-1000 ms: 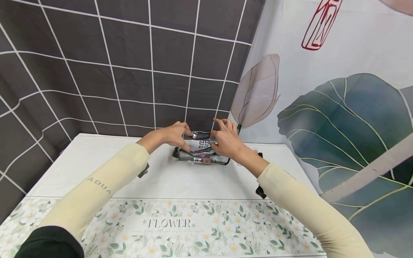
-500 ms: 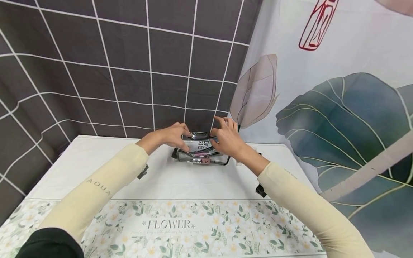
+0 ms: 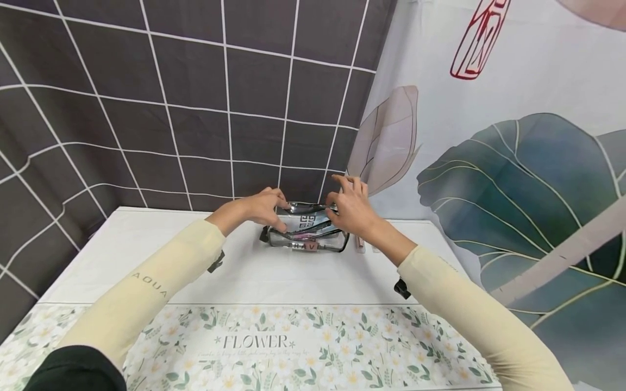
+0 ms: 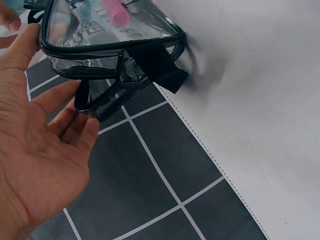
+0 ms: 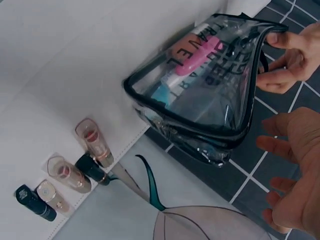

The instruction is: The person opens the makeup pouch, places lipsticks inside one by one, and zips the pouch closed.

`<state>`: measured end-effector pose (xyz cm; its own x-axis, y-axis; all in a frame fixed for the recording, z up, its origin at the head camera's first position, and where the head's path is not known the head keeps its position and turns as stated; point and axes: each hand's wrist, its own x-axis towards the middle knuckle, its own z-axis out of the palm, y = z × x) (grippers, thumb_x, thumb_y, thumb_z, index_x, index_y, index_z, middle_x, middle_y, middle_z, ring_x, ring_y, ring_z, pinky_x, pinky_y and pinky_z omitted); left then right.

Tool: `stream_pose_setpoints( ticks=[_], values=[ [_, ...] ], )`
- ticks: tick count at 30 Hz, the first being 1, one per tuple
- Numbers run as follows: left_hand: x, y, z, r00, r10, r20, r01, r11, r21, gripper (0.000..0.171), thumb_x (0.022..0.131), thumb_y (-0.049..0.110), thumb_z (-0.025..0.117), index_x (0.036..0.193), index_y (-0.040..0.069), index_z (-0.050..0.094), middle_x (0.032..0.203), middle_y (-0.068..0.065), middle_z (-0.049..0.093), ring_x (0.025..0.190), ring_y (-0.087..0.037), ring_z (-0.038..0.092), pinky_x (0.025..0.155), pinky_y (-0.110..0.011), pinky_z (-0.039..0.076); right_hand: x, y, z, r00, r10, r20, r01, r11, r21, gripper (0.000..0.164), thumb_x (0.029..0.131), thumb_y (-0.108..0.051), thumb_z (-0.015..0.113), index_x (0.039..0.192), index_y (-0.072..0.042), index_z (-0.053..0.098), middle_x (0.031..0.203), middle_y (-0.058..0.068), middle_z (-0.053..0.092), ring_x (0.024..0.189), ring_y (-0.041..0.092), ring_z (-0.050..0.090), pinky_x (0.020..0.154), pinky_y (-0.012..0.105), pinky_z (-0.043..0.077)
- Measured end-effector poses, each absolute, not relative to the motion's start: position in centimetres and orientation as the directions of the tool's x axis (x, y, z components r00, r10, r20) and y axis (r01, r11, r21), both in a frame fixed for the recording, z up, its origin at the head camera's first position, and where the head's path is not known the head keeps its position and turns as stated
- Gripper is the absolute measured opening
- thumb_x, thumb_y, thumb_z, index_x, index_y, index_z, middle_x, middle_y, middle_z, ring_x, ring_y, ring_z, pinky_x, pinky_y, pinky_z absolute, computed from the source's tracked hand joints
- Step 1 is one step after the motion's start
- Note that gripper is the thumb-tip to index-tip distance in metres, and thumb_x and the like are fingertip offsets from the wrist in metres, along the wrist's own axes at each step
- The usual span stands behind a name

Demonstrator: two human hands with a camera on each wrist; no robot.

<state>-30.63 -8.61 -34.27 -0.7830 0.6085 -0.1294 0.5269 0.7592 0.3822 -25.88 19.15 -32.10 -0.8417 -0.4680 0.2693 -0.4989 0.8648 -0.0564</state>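
A clear plastic travel bag (image 3: 305, 246) with black trim stands at the far side of the white table, its zipped top parted. My left hand (image 3: 261, 207) holds its left end, thumb at the near rim and fingers at the far one, as the left wrist view also shows. Inside the bag lie a pink tube (image 5: 200, 57) and a light blue item (image 5: 162, 94). My right hand (image 5: 300, 170) has loosely bent, spread fingers and nothing in them. In the right wrist view a gap separates it from the bag; in the head view it overlaps the bag's right end.
Right of the bag, along the table's (image 3: 235, 271) far edge, stand several lipsticks (image 5: 95, 142), some in clear cases, others dark green. A black strap tab (image 4: 162, 70) sticks out from the bag's left end. Behind hangs a dark grid-patterned cloth (image 3: 195, 130); a floral mat (image 3: 254, 369) covers the near side.
My right hand has shifted a little to the right along the bag, uncovering more of its right end and a lipstick beside it. The left hand and bag stay nearly in place.
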Motion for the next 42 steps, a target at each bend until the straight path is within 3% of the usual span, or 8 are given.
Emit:
stream_pose_setpoints(
  ticks=[12,27,42],
  values=[
    [-30.7,-8.7,-34.4,-0.788,0.601,-0.135,0.517,0.764,0.386,0.079,0.091,0.036,0.083,0.159,0.001,0.063,0.164,-0.020,0.053,0.152,-0.038,0.043,0.128,-0.056,0.045,-26.0,21.0,-32.3,-0.857,-0.422,0.295,-0.461,0.884,-0.077,0.020,0.107,-0.020,0.072,0.115,-0.006,0.084,0.175,0.030,0.042,0.156,0.056,0.034,0.124,0.076,0.029],
    [-30.4,-8.6,-34.2,-0.786,0.603,-0.136,0.519,0.763,0.385,0.079,0.090,0.035,0.083,0.158,0.000,0.063,0.164,-0.021,0.053,0.152,-0.039,0.043,0.128,-0.057,0.045,-25.7,23.9,-33.0,-0.906,-0.338,0.253,-0.374,0.921,-0.110,0.023,0.109,-0.024,0.070,0.113,-0.006,0.084,0.176,0.028,0.041,0.159,0.056,0.031,0.124,0.075,0.027],
    [-30.5,-8.6,-34.2,-0.784,0.606,-0.137,0.520,0.761,0.387,0.080,0.091,0.035,0.083,0.159,0.001,0.062,0.164,-0.021,0.052,0.151,-0.039,0.043,0.128,-0.057,0.044,-26.2,27.8,-35.0,-0.949,-0.256,0.184,-0.275,0.958,-0.087,0.025,0.107,-0.022,0.071,0.114,-0.002,0.083,0.174,0.034,0.041,0.158,0.060,0.028,0.124,0.079,0.025]
  ],
)
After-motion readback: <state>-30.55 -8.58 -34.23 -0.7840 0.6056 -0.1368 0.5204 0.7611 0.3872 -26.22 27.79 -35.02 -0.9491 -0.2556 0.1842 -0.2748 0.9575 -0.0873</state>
